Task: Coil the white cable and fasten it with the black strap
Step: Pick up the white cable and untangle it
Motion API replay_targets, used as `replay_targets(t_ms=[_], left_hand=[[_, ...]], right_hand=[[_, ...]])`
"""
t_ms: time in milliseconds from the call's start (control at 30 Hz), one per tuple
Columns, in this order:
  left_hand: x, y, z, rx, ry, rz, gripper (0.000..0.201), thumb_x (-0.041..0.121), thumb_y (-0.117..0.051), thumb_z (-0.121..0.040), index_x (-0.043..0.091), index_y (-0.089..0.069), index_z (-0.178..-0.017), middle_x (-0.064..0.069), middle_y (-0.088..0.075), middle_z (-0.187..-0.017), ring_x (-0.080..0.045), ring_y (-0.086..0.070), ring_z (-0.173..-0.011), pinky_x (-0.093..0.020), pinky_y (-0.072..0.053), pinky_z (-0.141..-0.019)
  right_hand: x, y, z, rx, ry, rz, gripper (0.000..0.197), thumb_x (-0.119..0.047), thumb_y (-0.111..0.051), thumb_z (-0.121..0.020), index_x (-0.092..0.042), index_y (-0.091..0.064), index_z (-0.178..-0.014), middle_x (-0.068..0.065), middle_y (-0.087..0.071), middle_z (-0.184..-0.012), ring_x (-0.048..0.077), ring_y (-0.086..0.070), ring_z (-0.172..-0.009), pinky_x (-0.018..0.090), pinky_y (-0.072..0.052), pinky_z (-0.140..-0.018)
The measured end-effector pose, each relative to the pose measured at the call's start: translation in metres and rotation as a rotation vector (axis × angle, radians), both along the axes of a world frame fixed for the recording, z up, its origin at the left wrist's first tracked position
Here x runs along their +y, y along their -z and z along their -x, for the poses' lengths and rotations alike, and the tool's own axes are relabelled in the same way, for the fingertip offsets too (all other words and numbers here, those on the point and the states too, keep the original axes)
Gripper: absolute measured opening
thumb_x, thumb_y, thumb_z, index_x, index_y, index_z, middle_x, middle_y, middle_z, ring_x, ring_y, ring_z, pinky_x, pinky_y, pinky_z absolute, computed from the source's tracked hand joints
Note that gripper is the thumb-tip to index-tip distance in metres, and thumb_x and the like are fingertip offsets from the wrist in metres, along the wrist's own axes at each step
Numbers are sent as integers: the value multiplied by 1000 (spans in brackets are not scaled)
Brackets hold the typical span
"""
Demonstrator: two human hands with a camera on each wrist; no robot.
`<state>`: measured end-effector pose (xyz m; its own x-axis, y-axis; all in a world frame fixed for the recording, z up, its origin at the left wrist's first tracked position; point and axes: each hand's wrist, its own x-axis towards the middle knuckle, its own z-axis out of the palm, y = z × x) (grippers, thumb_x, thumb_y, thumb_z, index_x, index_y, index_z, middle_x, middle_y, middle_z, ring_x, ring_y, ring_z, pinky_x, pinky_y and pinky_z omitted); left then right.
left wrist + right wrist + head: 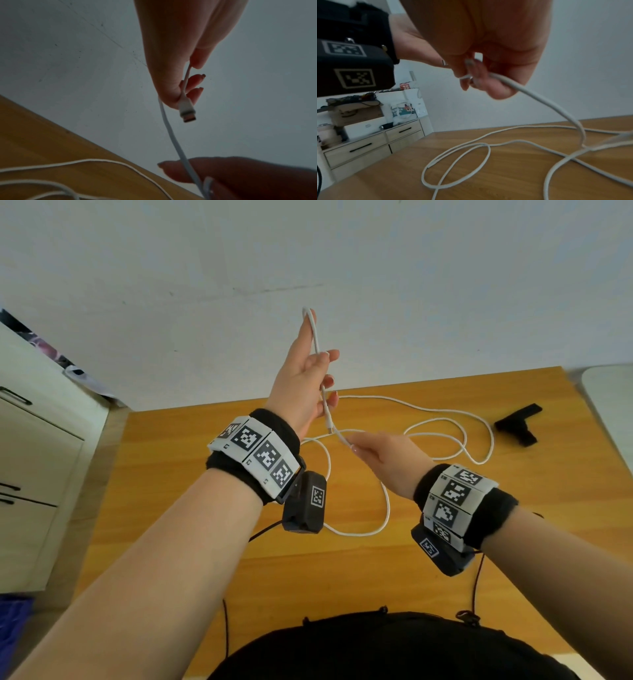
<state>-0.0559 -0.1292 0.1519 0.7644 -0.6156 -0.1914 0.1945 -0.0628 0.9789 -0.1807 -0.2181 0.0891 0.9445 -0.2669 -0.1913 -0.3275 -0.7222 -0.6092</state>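
My left hand [310,378] is raised above the wooden table [171,457] and holds one end of the white cable [445,419] against its palm, fingers curled over it. The cable bends over the fingertips at the top. Its plug [187,112] hangs free below the left hand [180,60]. Just under it, my right hand [380,455] pinches the cable [530,94] between thumb and fingers [476,75]. The rest of the cable lies in loose loops on the table. The black strap [517,424] lies at the far right of the table, away from both hands.
A pale wall runs behind the table. A cream drawer cabinet [30,474] stands to the left, with boxes and a mug [400,109] on it. A pale surface [609,405] borders the table's right edge. Black wires hang near my torso.
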Motion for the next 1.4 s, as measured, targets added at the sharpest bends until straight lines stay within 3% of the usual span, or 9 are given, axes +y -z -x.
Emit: replay_targets(t_ms=[167,333,500,700,833,933,1067,1233,1400], left_hand=[[6,6,-3,-218,122,-182,56,18,-35,-100,45,-16,-145,-1,-47,-134,-13,-60,-99,-35,-58,-79],[14,17,-7,-473,307,-309,57,18,-34,-100,42,-13,-147,10,-23,-156,-12,-34,-139,-41,-48,-100],[19,23,-5,-579,465,-387,56,14,-33,-101,34,-13,-149,10,-18,-157,-16,-37,-137,-34,-31,-114],[27,28,-6,-638,564,-512,55,10,-32,-101,29,-15,-149,0,-26,-156,-19,-41,-134,-23,-29,-107],[30,30,-9,-647,597,-581,54,9,-31,-101,27,-16,-149,-2,-29,-155,-18,-34,-138,-17,-23,-106],[30,29,-8,-582,610,-573,53,13,-29,-101,33,-16,-149,0,-31,-153,-22,-55,-118,-34,-42,-104],[34,28,-6,-514,604,-624,52,19,-27,-102,40,-13,-147,2,-26,-155,-14,-69,-82,-23,-44,-90],[42,31,-7,-426,622,-635,51,21,-28,-101,42,-16,-146,0,-25,-156,-11,-70,-76,-26,-44,-93],[44,21,-5,-214,593,-560,47,18,-33,-99,39,-35,-142,-1,-61,-109,-9,-58,-65,-19,-45,-64]], right_hand=[[4,-5,-5,13,-41,114,35,-19,-43,-96,-21,-55,-128,9,-50,-103,28,-56,-91,31,-43,-76],[8,-14,-16,-50,-49,174,29,-20,-49,-95,-16,-64,-119,3,-38,-96,19,-44,-81,25,-32,-72],[11,-26,-20,-1,54,234,25,-42,-54,-89,-21,-64,-100,-4,-52,-88,17,-51,-82,33,-46,-71],[9,-29,-30,-18,88,256,19,-12,-52,-89,-13,-65,-103,5,-58,-104,24,-58,-97,36,-50,-85],[8,-33,-31,-63,170,402,20,-26,-50,-91,-15,-63,-101,4,-60,-108,25,-60,-94,36,-48,-83],[8,-31,-31,-95,154,526,20,-25,-46,-92,-15,-59,-103,4,-62,-107,26,-57,-99,35,-39,-87],[4,-26,-32,-164,222,479,19,-3,-44,-90,-10,-55,-104,10,-58,-107,29,-47,-107,35,-41,-81],[0,-27,-31,-193,277,367,20,-12,-42,-96,-9,-56,-110,9,-58,-111,26,-46,-111,37,-45,-85],[-3,-30,-37,-225,326,226,19,-12,-47,-94,-8,-60,-107,10,-59,-110,26,-55,-100,29,-41,-78]])
